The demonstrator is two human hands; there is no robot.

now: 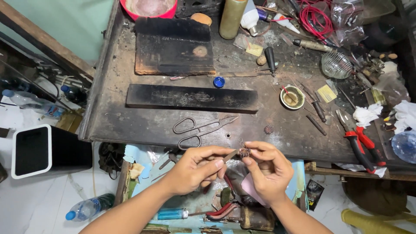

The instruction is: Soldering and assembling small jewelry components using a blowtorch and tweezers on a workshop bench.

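Observation:
My left hand point(195, 168) holds thin metal tweezers point(231, 155) by pinched fingers, the tip pointing right. My right hand point(265, 167) pinches a small brownish beaded metal piece point(245, 151) between thumb and forefinger, and the tweezers' tip touches it. Both hands hover at the near edge of a dark, worn workbench point(130, 125). Metal shears point(200, 128) lie on the bench just beyond my left hand. A similar small beaded ball point(269, 129) rests on the bench past my right hand.
A long black block point(191, 98) and a charred block point(173, 47) lie farther back. Red-handled pliers point(362, 145), a small bowl point(292, 96), a glass dish point(336, 65), red wire point(315, 19) and tools crowd the right. Below: an open drawer, blue lighter point(172, 213), bottle point(89, 207).

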